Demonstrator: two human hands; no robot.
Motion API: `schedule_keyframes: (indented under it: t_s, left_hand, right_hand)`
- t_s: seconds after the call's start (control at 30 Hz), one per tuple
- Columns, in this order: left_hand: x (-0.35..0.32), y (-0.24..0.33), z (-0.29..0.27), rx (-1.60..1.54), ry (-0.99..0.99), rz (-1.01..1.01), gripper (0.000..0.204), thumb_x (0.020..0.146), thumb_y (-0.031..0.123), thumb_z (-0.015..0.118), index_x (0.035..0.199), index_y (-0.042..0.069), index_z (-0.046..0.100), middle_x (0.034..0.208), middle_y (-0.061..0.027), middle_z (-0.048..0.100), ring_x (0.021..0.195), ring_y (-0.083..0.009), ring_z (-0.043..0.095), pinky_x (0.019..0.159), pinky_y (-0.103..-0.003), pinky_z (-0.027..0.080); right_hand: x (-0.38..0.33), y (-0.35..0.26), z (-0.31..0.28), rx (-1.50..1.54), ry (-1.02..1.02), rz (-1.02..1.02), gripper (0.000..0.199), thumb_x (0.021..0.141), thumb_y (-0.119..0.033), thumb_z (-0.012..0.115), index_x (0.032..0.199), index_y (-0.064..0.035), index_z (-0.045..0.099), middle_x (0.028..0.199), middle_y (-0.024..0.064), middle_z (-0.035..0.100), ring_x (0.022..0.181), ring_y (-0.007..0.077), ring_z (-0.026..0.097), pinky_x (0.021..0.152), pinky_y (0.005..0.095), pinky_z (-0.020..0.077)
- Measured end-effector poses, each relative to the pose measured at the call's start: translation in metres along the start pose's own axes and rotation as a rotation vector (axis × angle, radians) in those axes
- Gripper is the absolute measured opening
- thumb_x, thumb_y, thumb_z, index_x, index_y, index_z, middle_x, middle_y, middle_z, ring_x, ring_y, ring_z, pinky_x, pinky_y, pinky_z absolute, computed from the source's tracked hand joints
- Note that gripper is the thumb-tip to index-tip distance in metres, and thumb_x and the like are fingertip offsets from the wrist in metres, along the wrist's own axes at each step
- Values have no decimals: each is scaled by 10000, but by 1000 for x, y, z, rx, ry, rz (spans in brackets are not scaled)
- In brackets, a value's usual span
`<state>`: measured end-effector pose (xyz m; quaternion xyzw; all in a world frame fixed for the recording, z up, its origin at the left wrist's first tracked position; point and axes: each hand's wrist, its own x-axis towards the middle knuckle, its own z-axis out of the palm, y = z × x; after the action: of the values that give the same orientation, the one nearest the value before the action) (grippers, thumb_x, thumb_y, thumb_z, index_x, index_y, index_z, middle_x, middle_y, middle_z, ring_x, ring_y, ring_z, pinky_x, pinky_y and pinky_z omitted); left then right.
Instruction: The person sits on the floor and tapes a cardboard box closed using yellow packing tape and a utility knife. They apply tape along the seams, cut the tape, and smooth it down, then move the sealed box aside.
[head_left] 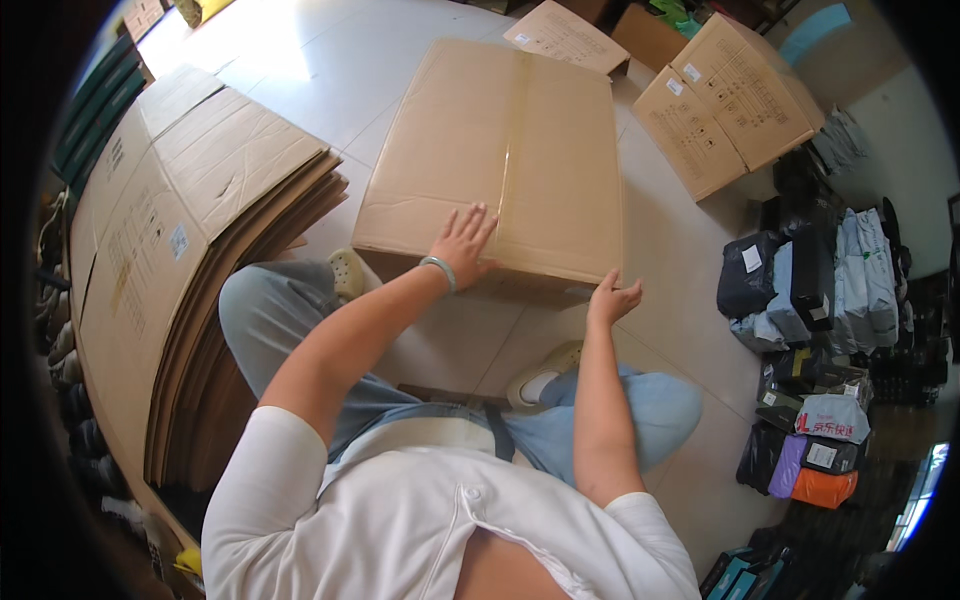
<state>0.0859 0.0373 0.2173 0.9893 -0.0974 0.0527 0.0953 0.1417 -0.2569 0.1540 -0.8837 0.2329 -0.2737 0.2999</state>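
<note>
A large closed cardboard box (430, 130) stands on the floor in front of my knees, with a strip of clear tape (511, 150) running along its top from front to back. My left hand (464, 247) lies on the top near the front edge, just left of the tape. Its fingers are stretched out, and a pale green bangle (438, 270) circles the wrist. At the box's near right corner is my right hand (614, 298), fingers extended and holding nothing. Whether its fingertips touch the corner I cannot tell.
Flattened cartons (180, 200) lean in a thick stack on my left. More cardboard boxes (728, 105) stand at the far right, one lying farther back (568, 38). Several bagged parcels (865, 270) are piled along the right side. Pale floor tiles (665, 290) surround the box.
</note>
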Motion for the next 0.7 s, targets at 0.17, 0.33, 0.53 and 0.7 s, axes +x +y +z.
schedule_keyframes:
  t_s: [0.17,0.33,0.53,0.7]
  left_hand:
    - [28,16,39,-9,-84,126,725,932,545,372,1485,110,194,1545,-114,183,1431,-241,157,1163,-435,96]
    - [27,12,46,-71,-135,147,714,942,556,303,1489,111,185,1555,-92,157,1439,-225,127,1160,-455,95]
    - [27,-73,31,15,-179,-705,631,927,507,406,1470,212,279,1514,-211,204,1419,-337,166,1090,-619,145]
    - [-11,-111,14,199,128,-896,542,924,515,394,1433,335,340,1411,-261,359,1276,-425,380,1000,-583,332]
  right_hand:
    - [-13,9,8,559,-301,437,737,889,-485,578,1310,81,364,1302,258,464,1187,323,486,1013,372,381]
    - [-18,14,6,588,-324,430,733,911,-509,533,1321,70,346,1340,205,440,1216,291,457,1014,362,369]
    - [-17,41,22,956,-337,805,759,918,-608,408,1377,-11,314,1399,179,377,1263,293,404,1029,416,333]
    - [-46,159,70,773,-348,1336,726,891,-634,415,1335,-60,384,1284,176,445,1083,329,469,922,448,410]
